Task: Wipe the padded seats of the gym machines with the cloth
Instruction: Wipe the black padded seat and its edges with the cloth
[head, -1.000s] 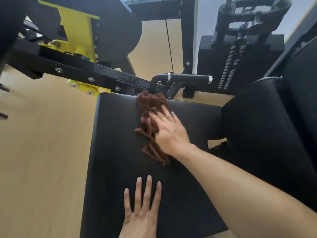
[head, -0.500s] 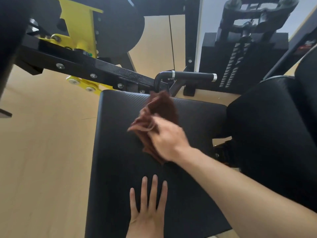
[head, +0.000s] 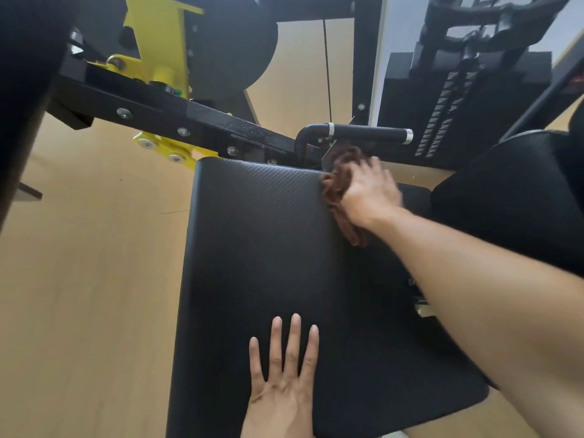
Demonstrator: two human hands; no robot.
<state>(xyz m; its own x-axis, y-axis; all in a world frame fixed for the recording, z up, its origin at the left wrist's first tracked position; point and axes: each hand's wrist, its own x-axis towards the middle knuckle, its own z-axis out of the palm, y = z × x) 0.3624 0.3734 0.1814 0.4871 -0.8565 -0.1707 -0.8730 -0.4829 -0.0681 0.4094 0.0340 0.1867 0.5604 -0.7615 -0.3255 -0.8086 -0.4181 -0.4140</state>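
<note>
Counted in view: two hands, a left hand (head: 281, 393) at bottom centre and a right hand (head: 368, 192) at upper right of centre. One brown cloth (head: 339, 184). Two black padded surfaces, the seat pad (head: 268, 248) at centre and a second pad (head: 512, 197) at right. One foam-covered handle (head: 368, 133) at top centre. One weight stack (head: 442, 115), upper right. Two yellow brackets: an upper bracket (head: 161, 42) and a lower bracket (head: 167, 150), upper left.

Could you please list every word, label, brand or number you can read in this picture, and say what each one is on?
No text here can be read.
Black frame beam: faint raised marks, too blurred to read.
Weight stack: pale marks down the plates, too small to read.
Padded seat, brown cloth, right hand and left hand: no lettering.
</note>
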